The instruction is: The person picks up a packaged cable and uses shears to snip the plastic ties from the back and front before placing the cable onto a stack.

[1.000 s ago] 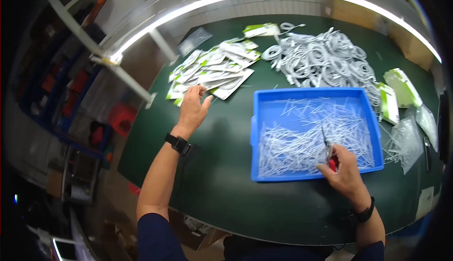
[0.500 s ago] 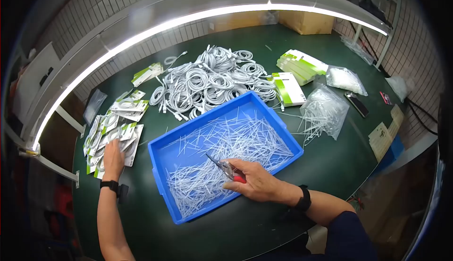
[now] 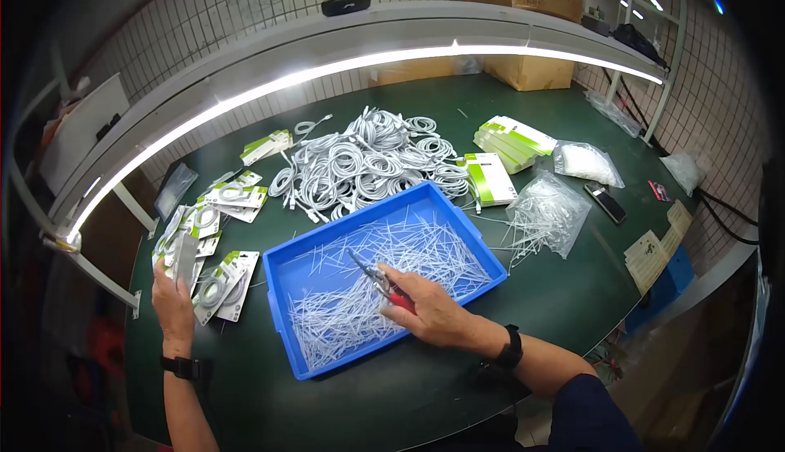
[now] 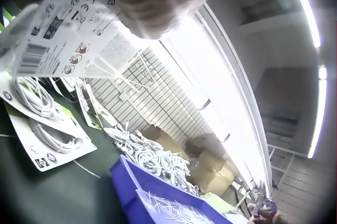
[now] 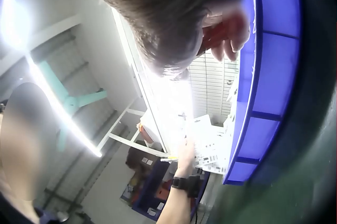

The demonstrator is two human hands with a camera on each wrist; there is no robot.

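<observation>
My left hand [image 3: 173, 309] grips a packaged cable card [image 3: 186, 257] by its edge at the table's left side. In the left wrist view the printed, barcoded back of that card [image 4: 58, 50] shows, with thin white ties near its edge. Other carded cables [image 3: 221, 284] lie around the hand. My right hand [image 3: 439, 313] holds red-handled pliers [image 3: 378, 279], their thin nose pointing up and left over a blue tray [image 3: 282, 321]. Many loose white cable ties [image 3: 352, 321] lie in the tray.
Coiled grey-white cables [image 3: 372, 158] are heaped behind the tray. To its right are green-and-white cards [image 3: 491, 182], an open bag of ties [image 3: 549, 211], a sealed white bag [image 3: 587, 162] and a dark phone [image 3: 607, 204]. A bright lamp bar [image 3: 327, 68] spans the table.
The left hand has moved from beside the card pile onto it and lifted one card upright. The right hand still holds the pliers over the tray. The head view has swung rightward.
</observation>
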